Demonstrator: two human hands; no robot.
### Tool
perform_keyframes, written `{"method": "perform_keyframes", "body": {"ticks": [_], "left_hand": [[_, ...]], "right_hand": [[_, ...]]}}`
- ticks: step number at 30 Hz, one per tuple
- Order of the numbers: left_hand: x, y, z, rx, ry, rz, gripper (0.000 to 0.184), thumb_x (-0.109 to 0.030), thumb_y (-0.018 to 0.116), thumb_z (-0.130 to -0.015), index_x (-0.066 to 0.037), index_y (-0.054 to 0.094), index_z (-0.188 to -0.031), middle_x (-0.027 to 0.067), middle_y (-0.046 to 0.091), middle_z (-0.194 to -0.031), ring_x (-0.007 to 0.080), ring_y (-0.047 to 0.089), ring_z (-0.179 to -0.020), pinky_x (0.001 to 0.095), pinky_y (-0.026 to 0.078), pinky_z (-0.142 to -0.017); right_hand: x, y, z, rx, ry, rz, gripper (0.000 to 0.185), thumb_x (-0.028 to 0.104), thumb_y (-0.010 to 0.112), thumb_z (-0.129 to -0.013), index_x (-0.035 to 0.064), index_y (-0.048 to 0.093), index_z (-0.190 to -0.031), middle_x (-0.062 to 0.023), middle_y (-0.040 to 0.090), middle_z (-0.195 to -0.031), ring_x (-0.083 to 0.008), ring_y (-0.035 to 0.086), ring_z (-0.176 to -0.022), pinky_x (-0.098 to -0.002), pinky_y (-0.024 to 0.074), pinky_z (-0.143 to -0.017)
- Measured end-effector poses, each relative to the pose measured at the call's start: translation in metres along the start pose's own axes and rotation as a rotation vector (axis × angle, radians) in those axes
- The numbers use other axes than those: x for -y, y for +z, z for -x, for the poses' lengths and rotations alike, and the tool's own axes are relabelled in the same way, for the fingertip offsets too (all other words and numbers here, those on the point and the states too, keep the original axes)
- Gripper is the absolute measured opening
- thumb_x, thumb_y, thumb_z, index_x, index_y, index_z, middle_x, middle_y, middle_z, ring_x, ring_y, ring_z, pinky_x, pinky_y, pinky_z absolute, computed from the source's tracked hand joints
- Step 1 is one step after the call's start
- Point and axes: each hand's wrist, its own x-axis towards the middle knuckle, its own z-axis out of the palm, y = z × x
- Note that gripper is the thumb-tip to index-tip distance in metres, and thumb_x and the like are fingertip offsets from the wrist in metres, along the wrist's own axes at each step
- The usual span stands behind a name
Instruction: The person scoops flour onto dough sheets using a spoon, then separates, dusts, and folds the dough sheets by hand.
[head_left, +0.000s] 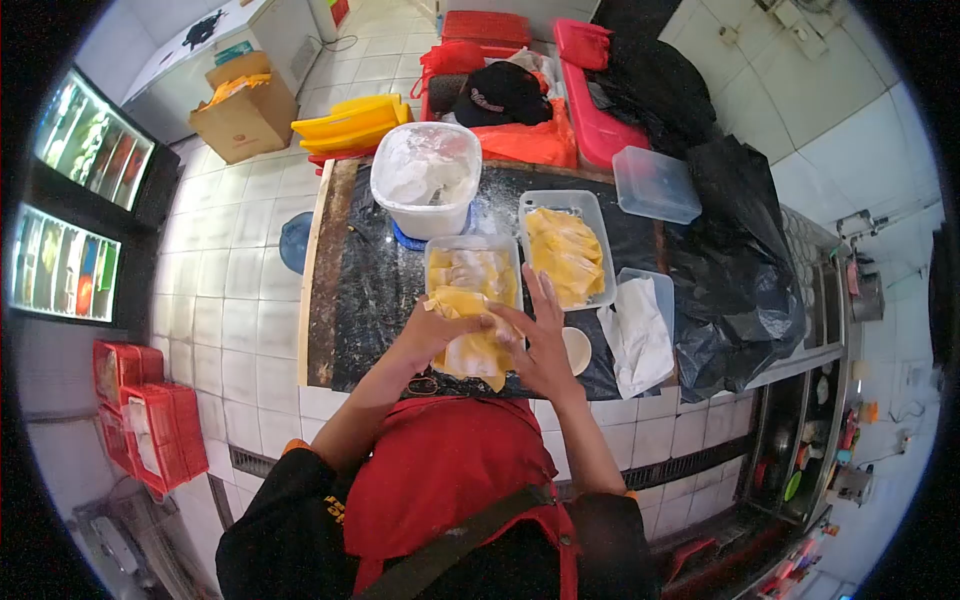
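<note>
A stack of thin yellow dough sheets (470, 352), dusted with white flour, is held over the near edge of the table. My left hand (432, 332) grips its left side, thumb laid across the top. At the right side, my right hand (543, 352) pinches the sheets with its thumb and lower fingers, while other fingers point upward. Just beyond lies a clear plastic box (518, 262) holding more floured yellow sheets (470, 270). To its right, a second plastic box (602, 222) contains folded yellow sheets (563, 255). A small round cream-coloured dish (577, 350) sits beside my right hand.
A white tub of flour (425, 185) stands at the table's back left. On the right are a white cloth (637, 335), an upturned-looking clear container (655, 185) and black plastic sheeting (735, 290). Red crates and a black cap (503, 95) lie behind the table.
</note>
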Motion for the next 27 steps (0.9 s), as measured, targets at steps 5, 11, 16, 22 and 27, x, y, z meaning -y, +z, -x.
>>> {"method": "perform_keyframes", "body": {"ticks": [5, 11, 16, 22, 27], "left_hand": [[0.01, -0.013, 0.001, -0.047, 0.021, 0.12, 0.032, -0.009, 0.079, -0.08, 0.001, 0.066, -0.108, 0.0084, 0.071, -0.1, 0.0173, 0.069, -0.084, 0.032, 0.058, -0.076], [0.033, -0.025, -0.012, 0.043, -0.003, -0.039, 0.04, -0.007, 0.078, -0.081, 0.0, 0.063, -0.117, 0.008, 0.07, -0.107, 0.0163, 0.068, -0.094, 0.031, 0.056, -0.082], [0.039, -0.021, -0.025, 0.098, -0.163, 0.098, 0.055, -0.008, 0.083, -0.075, -0.002, 0.059, -0.125, 0.0073, 0.068, -0.114, 0.0164, 0.066, -0.1, 0.0327, 0.056, -0.086], [0.035, -0.024, -0.016, 0.181, -0.152, -0.044, 0.049, -0.008, 0.081, -0.078, -0.003, 0.06, -0.122, 0.0075, 0.069, -0.112, 0.0176, 0.067, -0.097, 0.0331, 0.056, -0.084], [0.048, -0.052, -0.009, 0.067, -0.228, 0.132, 0.042, -0.014, 0.072, -0.088, -0.002, 0.057, -0.126, 0.009, 0.068, -0.115, 0.0203, 0.068, -0.099, 0.0357, 0.058, -0.082]], "right_hand": [[-0.011, 0.021, -0.005, 0.115, 0.336, -0.429, 0.033, 0.017, 0.07, -0.088, 0.0106, 0.065, -0.12, -0.0164, 0.06, -0.128, -0.0323, 0.06, -0.117, -0.0405, 0.0465, -0.099], [-0.015, 0.029, -0.002, 0.07, 0.263, -0.27, 0.035, 0.009, 0.075, -0.085, 0.001, 0.063, -0.117, -0.0092, 0.068, -0.11, -0.0168, 0.065, -0.101, -0.0292, 0.0508, -0.088], [-0.048, 0.037, -0.014, 0.176, 0.47, -0.624, 0.034, 0.007, 0.073, -0.086, 0.0007, 0.062, -0.117, -0.0051, 0.069, -0.107, -0.015, 0.064, -0.101, -0.0285, 0.0497, -0.088], [-0.098, 0.053, -0.074, 0.102, 0.306, -0.431, 0.028, 0.017, 0.074, -0.083, 0.0069, 0.068, -0.109, -0.0096, 0.071, -0.104, -0.0224, 0.067, -0.096, -0.0351, 0.0522, -0.088], [-0.113, 0.063, -0.105, 0.138, -0.077, 0.251, 0.029, 0.02, 0.072, -0.08, 0.0104, 0.069, -0.107, -0.01, 0.069, -0.103, -0.0284, 0.061, -0.097, -0.0414, 0.0464, -0.087]]}}
